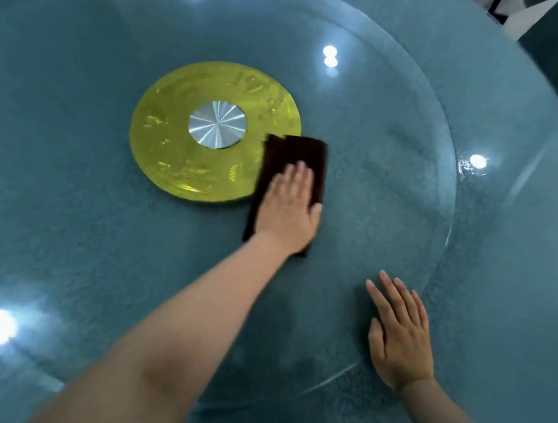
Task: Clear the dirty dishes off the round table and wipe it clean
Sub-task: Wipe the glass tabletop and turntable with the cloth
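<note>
Left grip (288, 209) flat on cloth (291, 164); right grip (399, 334) flat on glass table (505, 269).

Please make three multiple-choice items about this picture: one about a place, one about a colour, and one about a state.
1. Where does the cloth lie?
A. At the right edge of the yellow disc
B. On the silver hub
C. Under the right hand

2. What colour is the cloth?
A. White
B. Dark brown
C. Yellow

3. How is the right hand?
A. Curled into a fist
B. Pinching the cloth
C. Flat, fingers straight, on the glass

Key:
1 A: the cloth overlaps the right edge of the yellow disc, beside the silver hub, under the left hand.
2 B: it is dark brown.
3 C: the right hand rests flat on the glass turntable.
</note>
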`<state>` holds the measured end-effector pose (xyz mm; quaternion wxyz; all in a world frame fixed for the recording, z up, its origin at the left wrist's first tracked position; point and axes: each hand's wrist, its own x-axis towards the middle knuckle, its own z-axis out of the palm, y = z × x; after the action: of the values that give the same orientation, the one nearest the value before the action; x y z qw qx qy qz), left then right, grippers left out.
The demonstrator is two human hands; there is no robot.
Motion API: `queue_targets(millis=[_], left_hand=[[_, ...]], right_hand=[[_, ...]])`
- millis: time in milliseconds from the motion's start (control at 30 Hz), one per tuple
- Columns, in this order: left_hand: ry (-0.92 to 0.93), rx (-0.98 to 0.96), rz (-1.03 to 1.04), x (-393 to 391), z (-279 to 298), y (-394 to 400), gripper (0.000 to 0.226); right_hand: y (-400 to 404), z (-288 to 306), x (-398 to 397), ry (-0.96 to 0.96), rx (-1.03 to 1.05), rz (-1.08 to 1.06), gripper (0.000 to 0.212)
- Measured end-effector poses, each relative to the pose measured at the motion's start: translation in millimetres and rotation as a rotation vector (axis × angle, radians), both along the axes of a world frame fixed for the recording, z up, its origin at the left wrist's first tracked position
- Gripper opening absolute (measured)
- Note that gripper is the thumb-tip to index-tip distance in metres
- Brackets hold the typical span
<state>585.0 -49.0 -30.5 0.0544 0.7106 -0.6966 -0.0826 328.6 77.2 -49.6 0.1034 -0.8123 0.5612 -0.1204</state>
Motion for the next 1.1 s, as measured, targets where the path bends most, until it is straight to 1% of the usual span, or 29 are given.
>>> queue_targets(millis=[33,67,100,133,167,233,333,400,433,467,500,533,600,700,733,800,867,1033,1100], left_hand=[[0.005,0.019,-0.107,-24,2,4,0.068],[0.026,0.040,-0.165,-29,4,5,0.069],[0.040,0.051,-0.185,-20,3,1,0.071],[0.044,0.033,-0.157,0,2,-6,0.073],[0.055,0.007,-0.087,27,0,-15,0.074],[0.040,-0.028,0.156,103,-4,-34,0.072],[-0.006,0.040,0.534,225,5,-36,0.065],[-0.007,0.074,0.734,264,10,-31,0.065],[-0.007,0.087,0.787,265,12,-33,0.066],[-0.009,0.090,0.800,254,12,-38,0.066],[-0.013,0.086,0.761,235,13,-46,0.067],[-0.009,0.075,0.670,209,12,-56,0.068],[0.009,0.050,0.425,142,12,-74,0.070],[-0.007,0.045,0.082,23,10,-71,0.068],[-0.009,0.056,0.000,-1,12,-64,0.067],[0.004,0.084,-0.085,-5,12,-58,0.065],[0.003,0.060,-0.022,28,12,-55,0.064],[0.008,0.038,0.427,176,15,-25,0.064],[0.010,0.067,0.619,220,14,-3,0.064]], right_hand=[[-1,1,0,0.004,0.006,-0.001,0.058],[-1,0,0,0.005,0.009,-0.004,0.058],[-1,0,1,0.005,0.009,-0.005,0.058],[0,0,1,0.003,0.006,-0.004,0.057],[0,1,1,0.001,-0.002,0.000,0.057],[0,0,0,0.002,-0.018,0.015,0.056],[-1,0,1,-0.017,-0.032,0.019,0.056],[-1,-2,2,-0.023,-0.040,0.015,0.056],[0,-2,1,-0.023,-0.040,0.019,0.056],[0,-3,1,-0.023,-0.038,0.024,0.056],[0,-3,0,-0.023,-0.036,0.025,0.056],[1,-3,-1,-0.023,-0.034,0.023,0.056],[1,-3,-1,-0.023,-0.046,0.021,0.056],[2,-2,0,-0.019,-0.052,0.023,0.056],[3,-1,0,-0.019,-0.048,0.022,0.056],[4,1,2,-0.023,-0.022,0.014,0.055],[10,6,3,-0.031,-0.002,0.014,0.054],[42,15,21,-0.040,0.053,0.027,0.054],[54,20,27,-0.056,0.077,0.089,0.053]])
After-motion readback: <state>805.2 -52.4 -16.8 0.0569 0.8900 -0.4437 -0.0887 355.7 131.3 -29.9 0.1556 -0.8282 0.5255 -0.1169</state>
